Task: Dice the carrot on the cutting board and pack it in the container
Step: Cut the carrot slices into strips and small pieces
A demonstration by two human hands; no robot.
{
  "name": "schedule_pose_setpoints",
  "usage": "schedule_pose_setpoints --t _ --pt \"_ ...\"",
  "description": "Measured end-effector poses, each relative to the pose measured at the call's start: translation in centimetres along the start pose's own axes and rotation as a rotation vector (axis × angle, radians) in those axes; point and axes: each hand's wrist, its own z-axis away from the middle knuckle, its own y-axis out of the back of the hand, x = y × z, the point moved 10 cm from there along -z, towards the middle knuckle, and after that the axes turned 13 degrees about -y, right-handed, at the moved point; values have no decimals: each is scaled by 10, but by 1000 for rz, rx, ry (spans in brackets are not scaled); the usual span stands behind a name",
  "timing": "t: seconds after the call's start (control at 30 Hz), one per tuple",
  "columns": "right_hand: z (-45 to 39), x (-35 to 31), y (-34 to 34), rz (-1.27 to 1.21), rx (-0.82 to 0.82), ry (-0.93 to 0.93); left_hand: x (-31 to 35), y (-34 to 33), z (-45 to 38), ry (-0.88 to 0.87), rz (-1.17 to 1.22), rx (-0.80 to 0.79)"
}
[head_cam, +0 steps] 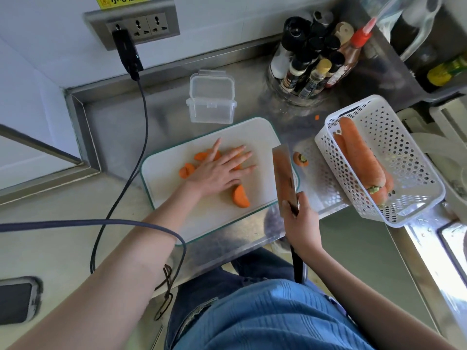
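Fingers (237, 157) flat over thick orange carrot chunks (240, 197) on cutting board (255, 132)

One head-worn wide-angle camera looks steeply down and forward from close above the steel surface (106, 127), cutting board (252, 137) central, wall sockets (141, 25) at top edge

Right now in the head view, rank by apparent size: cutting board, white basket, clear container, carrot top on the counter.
1. cutting board, largest.
2. white basket, not far behind the board.
3. clear container; it sits farther from the camera, so it may look smaller than it is.
4. carrot top, smallest.
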Motion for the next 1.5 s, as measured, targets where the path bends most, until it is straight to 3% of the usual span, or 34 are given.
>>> schedule_pose_setpoints --t 0.27,0.4,0.63,0.77,0.9,0.97,1.1,1.5 --pt "0 8 3 3 30 -55 -19 17 10 -17 -142 239" --pt "1 2 -4 -18 8 -55 -24 24 18 -10 -174 266" --pt "8 -18 -12 -6 -12 5 34 43 50 216 288 494" --pt "7 -22 -12 -40 3 8 24 41 50 359 340 451" --pt "8 -20 -11 -51 4 -4 -11 20 13 290 436 138" --pt "9 -18 -12 -52 -3 -14 -31 12 1 349 533 62" --pt "11 -15 -9 -40 7 -16 -52 0 -8 498 571 58" --pt "5 -7 -11 -28 8 -62 -31 -12 -30 584 459 161"
